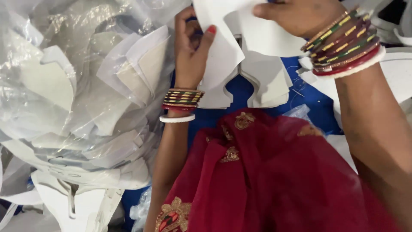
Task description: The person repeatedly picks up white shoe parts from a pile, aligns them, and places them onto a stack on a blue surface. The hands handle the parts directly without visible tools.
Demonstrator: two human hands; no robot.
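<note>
**Both hands on one white cut sheet, above a stack of the same**

Left hand (191, 47): raised, palm side toward camera. Thumb and fingers (208, 38) closed in a pinch on the left edge of a white cut fabric piece (223, 47). The thumb with its red nail lies on the near face of the sheet; the other fingers are curled at that same edge, tips partly hidden. The sheet runs rightward from this pinch.

Right hand (296, 15): at top of view, partly cut off by the frame. Its thumb presses down on the upper right part of the same white piece; the remaining fingers are behind the sheet or out of view, so their spread cannot be told. The piece spans between the two hands, bowed and loose in the middle, its lower edge hanging below both sets of fingers.

Just beneath the held piece, below the fingers: a stack of white shaped pieces (264, 81) with a notch cut in the middle, lying on a blue surface (240, 92).

Left of the left hand, near the wrist: a clear plastic bag (73, 86) packed with more white cut pieces.

Both wrists carry stacked bangles (343, 43). Red embroidered cloth (274, 172) fills the lower part of the view, below both forearms.
</note>
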